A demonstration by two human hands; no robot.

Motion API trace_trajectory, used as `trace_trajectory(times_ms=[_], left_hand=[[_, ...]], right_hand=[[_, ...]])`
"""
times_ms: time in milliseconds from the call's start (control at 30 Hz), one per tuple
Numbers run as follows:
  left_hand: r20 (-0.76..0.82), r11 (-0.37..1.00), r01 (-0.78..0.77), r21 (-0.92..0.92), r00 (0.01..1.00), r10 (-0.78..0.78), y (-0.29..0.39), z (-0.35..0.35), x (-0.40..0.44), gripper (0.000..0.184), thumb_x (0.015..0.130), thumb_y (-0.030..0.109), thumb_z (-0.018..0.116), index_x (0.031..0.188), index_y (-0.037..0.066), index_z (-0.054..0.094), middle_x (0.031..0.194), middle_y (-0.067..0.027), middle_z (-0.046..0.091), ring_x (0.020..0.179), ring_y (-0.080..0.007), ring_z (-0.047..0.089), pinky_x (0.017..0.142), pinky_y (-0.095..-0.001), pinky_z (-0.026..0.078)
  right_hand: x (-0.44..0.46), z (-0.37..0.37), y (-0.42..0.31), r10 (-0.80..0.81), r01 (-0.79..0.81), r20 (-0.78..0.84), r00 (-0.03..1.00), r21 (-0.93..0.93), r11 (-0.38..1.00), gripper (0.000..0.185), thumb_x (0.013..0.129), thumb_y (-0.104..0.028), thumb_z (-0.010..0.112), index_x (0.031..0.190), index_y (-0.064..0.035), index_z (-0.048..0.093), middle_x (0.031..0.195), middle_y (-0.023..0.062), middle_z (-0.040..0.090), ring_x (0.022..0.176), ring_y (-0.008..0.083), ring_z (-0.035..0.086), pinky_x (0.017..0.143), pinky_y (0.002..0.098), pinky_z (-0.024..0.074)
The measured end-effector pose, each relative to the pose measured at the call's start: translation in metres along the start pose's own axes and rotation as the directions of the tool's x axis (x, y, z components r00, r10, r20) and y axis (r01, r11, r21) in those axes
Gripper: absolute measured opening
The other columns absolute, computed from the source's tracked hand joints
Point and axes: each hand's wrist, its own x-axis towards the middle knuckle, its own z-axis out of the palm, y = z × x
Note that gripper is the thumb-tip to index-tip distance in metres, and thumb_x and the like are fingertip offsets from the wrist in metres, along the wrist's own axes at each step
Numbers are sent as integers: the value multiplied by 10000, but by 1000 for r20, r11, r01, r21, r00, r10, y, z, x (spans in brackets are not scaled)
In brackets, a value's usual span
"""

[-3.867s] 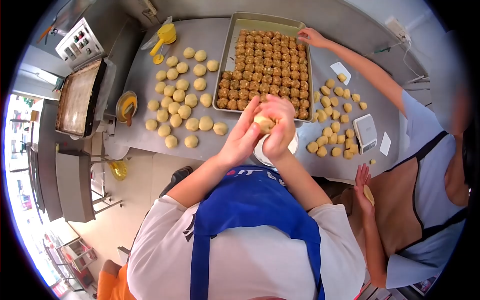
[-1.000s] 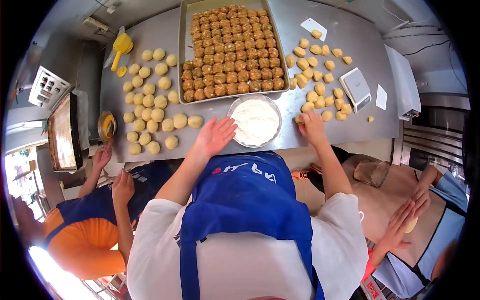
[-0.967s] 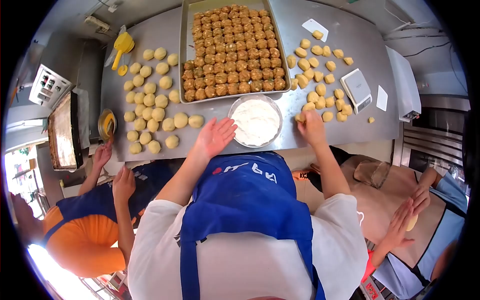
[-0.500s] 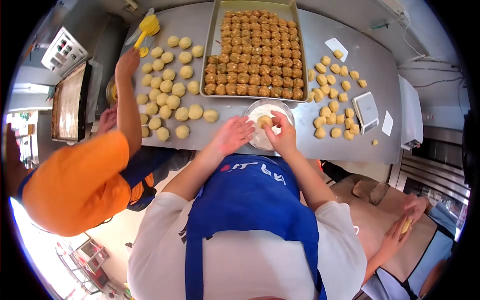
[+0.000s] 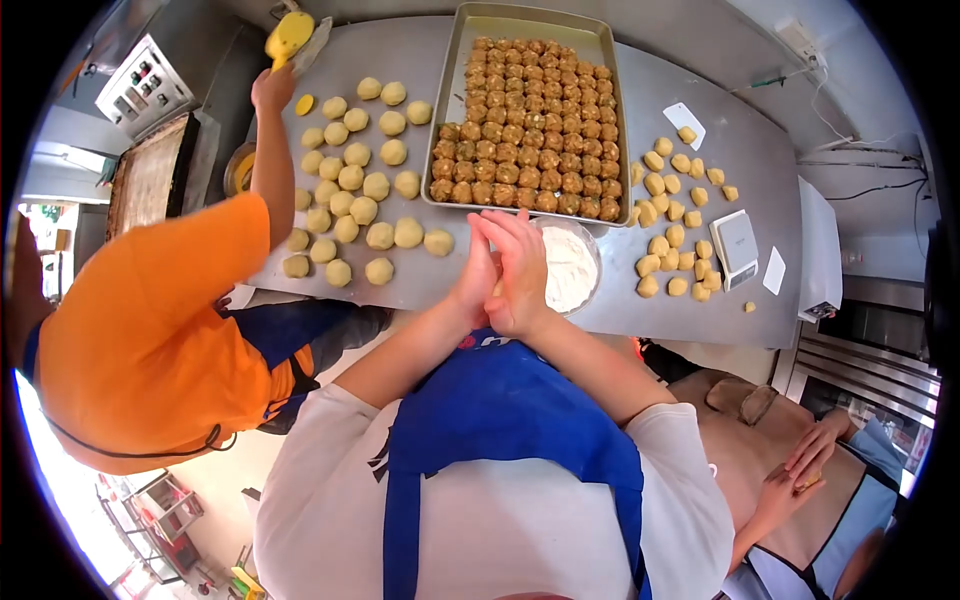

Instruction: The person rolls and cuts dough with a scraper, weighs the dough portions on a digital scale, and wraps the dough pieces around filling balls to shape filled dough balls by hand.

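Observation:
My left hand and my right hand are pressed palm to palm in front of my blue apron, fingers pointing away from me. Between the palms is a piece of dough; only a sliver of it shows. Just right of my hands stands a bowl of white flour. Beyond my fingertips lies a metal tray with rows of brown filling balls. Rounded dough balls are spread over the table to the left. Smaller dough pieces lie to the right.
A scale and white cards lie on the right of the metal table. At left, an orange-sleeved person's hand holds a yellow tool. At lower right, another person's hands press together around dough.
My right hand has brought the dough piece from above the flour bowl to my left palm, and both hands have closed on it. The camera view has shifted slightly.

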Motion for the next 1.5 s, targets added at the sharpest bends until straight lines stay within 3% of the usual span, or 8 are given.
trace_trajectory(times_ms=[533,667,700,933,1033,1167,1267,1500], left_hand=[[-88,971,-239,28,967,241,18,-24,-3,734,939,667,174,1391,125,376,1370,-25,445,1292,-154,409,1054,-325,349],[13,989,73,-130,997,-72,39,-32,-12,822,907,709,196,1467,109,254,1417,-86,417,1289,-238,440,1063,-408,367],[-33,998,34,60,999,-32,38,-25,-14,852,888,732,213,1469,111,244,1410,-83,426,1287,-238,443,1068,-404,361],[11,886,-233,401,968,249,81,-6,-34,944,840,778,301,1475,86,202,1450,-131,349,1338,-246,358,1085,-393,327],[-74,753,-508,-418,845,529,76,-56,-7,823,880,730,293,1383,83,374,1313,-110,495,1227,-241,459,1045,-399,359],[-447,821,-422,-385,863,235,68,-96,11,396,979,402,435,1175,77,550,1142,-48,602,1100,-245,561,993,-434,417],[-460,873,-326,-363,877,137,74,-90,4,324,966,343,496,1155,85,548,1136,-56,607,1102,-247,566,977,-425,440],[-575,900,-367,-236,799,175,44,-109,4,342,901,195,642,1189,51,526,1137,-68,607,1049,-214,595,885,-373,490]], right_hand=[[45,28,9,232,-237,139,963,21,971,199,838,-207,520,923,-82,650,761,73,597,650,238,549,819,377,409],[51,28,33,678,-767,413,609,523,371,325,950,-273,383,1070,-96,628,997,118,628,930,237,551,898,392,404],[50,41,41,396,-439,217,892,210,873,335,927,-298,420,1108,-94,614,1058,131,622,1002,267,538,902,373,411],[84,20,30,-377,353,377,846,136,926,243,735,-211,665,957,-113,675,1020,72,653,958,268,590,904,429,459],[94,36,47,-152,117,490,858,102,988,282,722,-297,722,952,-138,683,881,62,687,810,262,641,822,385,490],[126,78,142,215,-213,547,809,-68,975,283,756,-386,708,752,-104,687,642,76,633,710,271,630,686,389,463],[125,108,232,202,56,379,903,-571,819,390,830,-416,625,1016,-75,666,1237,157,520,1276,352,349,1029,550,243],[122,114,218,320,-66,328,889,-600,797,384,791,-366,667,1019,-58,655,1220,170,539,1302,339,333,1093,561,154]])
